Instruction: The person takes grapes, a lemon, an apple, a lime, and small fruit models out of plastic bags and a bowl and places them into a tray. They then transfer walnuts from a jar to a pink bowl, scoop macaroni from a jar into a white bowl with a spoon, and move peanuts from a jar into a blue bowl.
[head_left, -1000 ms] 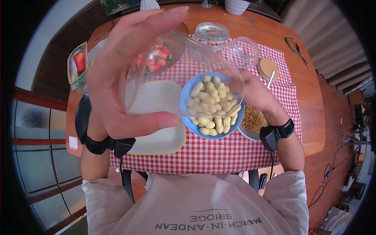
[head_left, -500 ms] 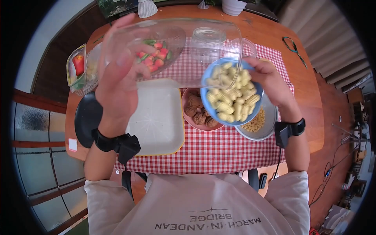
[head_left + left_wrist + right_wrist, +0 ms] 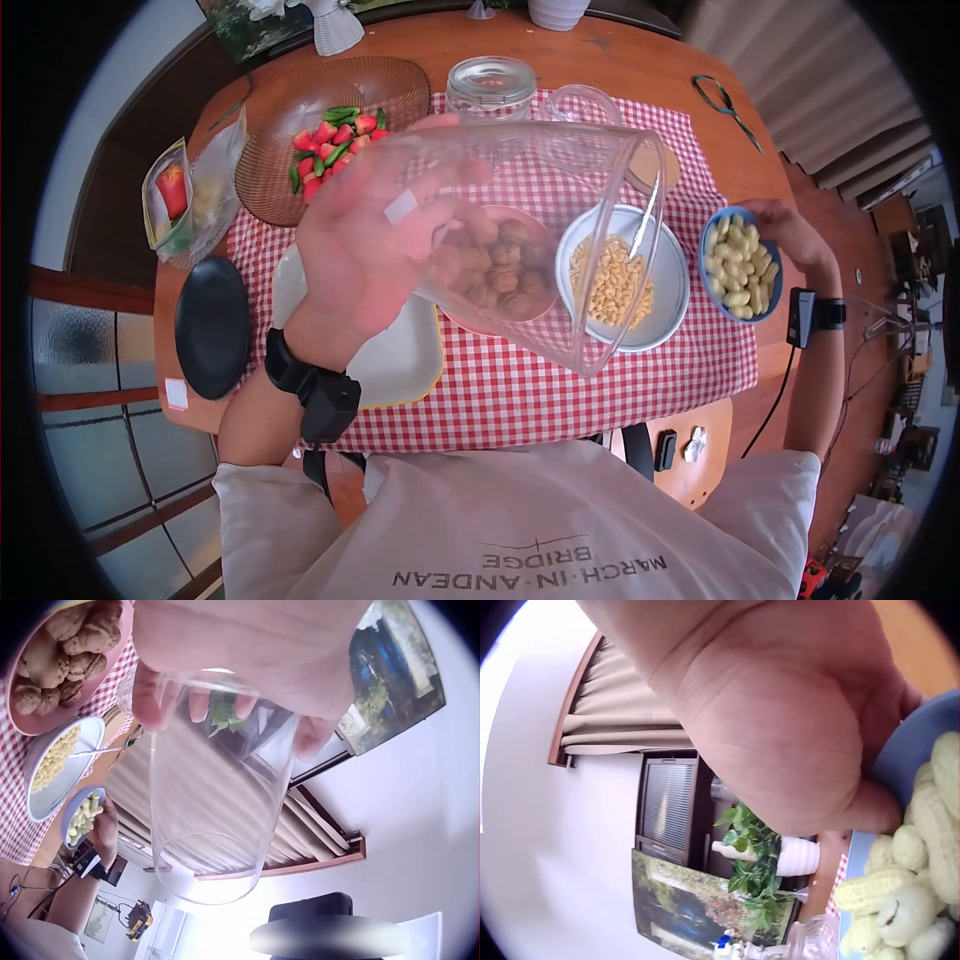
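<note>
My left hand (image 3: 365, 240) grips a clear jar (image 3: 575, 190) near one end, thumb and fingers spread around it. The jar is tilted, its open rim facing right, over the pink bowl (image 3: 34, 724) of walnuts (image 3: 505, 265). Nothing shows inside the jar in the left wrist view. At the far right, my right hand (image 3: 795, 235) holds a blue bowl (image 3: 919, 735) by its rim. Unshelled peanuts (image 3: 738, 265) fill this bowl, which is tipped slightly. Between the hands stands a white bowl (image 3: 668, 305) of small pale-yellow pieces (image 3: 615, 280), a spoon leaning in it.
A white dish (image 3: 425, 370) with a yellow edge lies under my left arm, beside a black plate (image 3: 212, 325). Behind are a brown glass bowl (image 3: 265, 165) with red and green pieces, a lidded glass jar (image 3: 490, 90) and a wooden lid (image 3: 660, 170).
My right hand has carried the blue bowl from the middle out to the far right. The jar in my left hand has swung down, its rim toward the right, uncovering the white bowl.
</note>
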### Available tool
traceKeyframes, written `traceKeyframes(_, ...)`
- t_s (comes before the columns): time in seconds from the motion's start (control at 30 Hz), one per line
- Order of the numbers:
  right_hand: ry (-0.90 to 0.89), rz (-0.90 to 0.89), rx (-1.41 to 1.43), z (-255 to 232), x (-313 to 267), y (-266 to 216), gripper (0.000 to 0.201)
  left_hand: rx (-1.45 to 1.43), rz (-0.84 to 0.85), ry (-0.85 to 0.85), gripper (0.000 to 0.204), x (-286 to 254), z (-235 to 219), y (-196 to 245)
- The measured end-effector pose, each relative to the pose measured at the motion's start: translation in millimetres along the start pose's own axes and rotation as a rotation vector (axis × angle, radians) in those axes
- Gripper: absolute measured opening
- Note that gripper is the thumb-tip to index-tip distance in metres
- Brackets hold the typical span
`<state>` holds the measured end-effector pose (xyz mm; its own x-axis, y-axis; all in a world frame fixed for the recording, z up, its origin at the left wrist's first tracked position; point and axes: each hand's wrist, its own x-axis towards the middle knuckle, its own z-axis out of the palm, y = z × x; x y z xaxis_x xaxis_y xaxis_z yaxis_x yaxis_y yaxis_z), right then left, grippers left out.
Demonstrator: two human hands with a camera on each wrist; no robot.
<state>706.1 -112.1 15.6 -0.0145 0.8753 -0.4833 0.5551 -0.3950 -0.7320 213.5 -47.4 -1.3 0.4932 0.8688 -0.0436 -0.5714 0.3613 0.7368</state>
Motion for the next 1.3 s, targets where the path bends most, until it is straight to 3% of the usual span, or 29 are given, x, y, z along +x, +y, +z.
traceKeyframes(0.1, -0.151, -0.011, -0.064, 12.4, 6.3, 20.8, 0.037, -0.122, -0.101, -0.119, 0.081, -0.4, -9.1, -3.3)
traceKeyframes(0.27, -0.244, -0.042, -0.198, 23.0, 16.0, 20.7, 0.039, -0.137, -0.059, -0.104, 0.071, 1.2, -9.1, -8.0)
traceKeyframes(0.33, -0.241, -0.066, -0.551, 13.0, 13.5, 1.7, 0.039, -0.155, -0.067, -0.127, 0.071, 1.3, -16.9, -9.3)
traceKeyframes(0.4, -0.251, -0.025, -0.595, 1.2, 28.4, -9.6, 0.039, -0.342, -0.212, -0.290, 0.072, 0.7, -26.4, -11.5)
traceKeyframes(0.43, -0.074, -0.072, -0.606, -2.2, 40.2, -13.5, 0.038, -0.339, -0.214, -0.293, 0.072, 0.2, -23.1, -13.0)
traceKeyframes(0.47, 0.103, -0.115, -0.614, -1.4, 49.2, -21.6, 0.039, -0.347, -0.245, -0.170, 0.073, -1.5, -17.3, -16.7)
traceKeyframes(0.5, 0.151, -0.176, -0.572, 2.5, 61.5, -29.3, 0.041, -0.354, -0.274, -0.050, 0.074, -2.5, -13.2, -18.9)
traceKeyframes(0.57, 0.208, -0.239, -0.533, 23.5, 80.9, -48.2, 0.043, -0.363, -0.323, -0.088, 0.075, -1.1, -16.4, -23.8)
traceKeyframes(0.63, 0.289, -0.441, -0.720, 42.1, 99.9, -51.3, 0.045, -0.371, -0.367, -0.121, 0.076, -2.4, -18.8, -29.2)
traceKeyframes(0.8, 0.391, -0.575, -0.808, 41.4, 108.0, -102.1, 0.047, -0.532, -0.463, -0.204, 0.077, -2.3, -30.7, -38.4)
traceKeyframes(0.87, 0.276, -0.532, -0.702, 40.4, 101.1, -122.6, 0.048, -0.586, -0.491, -0.181, 0.076, -0.4, -34.3, -41.3)
traceKeyframes(0.9, 0.209, -0.604, -0.666, 43.1, 91.2, -129.3, 0.053, -0.637, -0.518, -0.169, 0.074, 3.0, -34.0, -41.6)
traceKeyframes(0.97, -0.120, -0.948, -0.111, 70.1, 68.0, -149.3, 0.057, -0.657, -0.535, -0.149, 0.073, 9.9, -28.4, -43.1)
traceKeyframes(1.0, -0.123, -0.949, -0.117, 85.4, 58.1, -158.5, 0.057, -0.678, -0.553, -0.121, 0.073, 12.2, -24.8, -44.3)
traceKeyframes(1.07, -0.180, -1.077, 0.184, 111.3, 42.0, -174.3, 0.063, -0.643, -0.539, -0.093, 0.072, 17.8, -12.0, -41.3)
traceKeyframes(1.1, -0.185, -1.080, 0.179, 117.8, 35.3, -181.7, 0.063, -0.601, -0.532, -0.064, 0.071, 21.3, -6.9, -40.6)
traceKeyframes(1.17, 0.045, -0.644, 0.023, 123.9, 24.7, -192.9, 0.048, -0.575, -0.509, -0.081, 0.073, 29.5, -1.5, -41.6)
traceKeyframes(1.2, 0.047, -0.647, 0.022, 121.3, 23.5, -195.8, 0.048, -0.549, -0.491, -0.098, 0.075, 33.3, 1.2, -41.8)
traceKeyframes(1.27, 0.008, -0.470, -0.087, 111.9, 22.9, -198.7, 0.036, -0.460, -0.477, -0.092, 0.076, 38.2, 12.7, -38.4)
traceKeyframes(1.3, 0.050, -0.525, -0.028, 108.9, 27.2, -193.6, 0.027, -0.376, -0.461, -0.081, 0.078, 40.8, 16.3, -36.5)
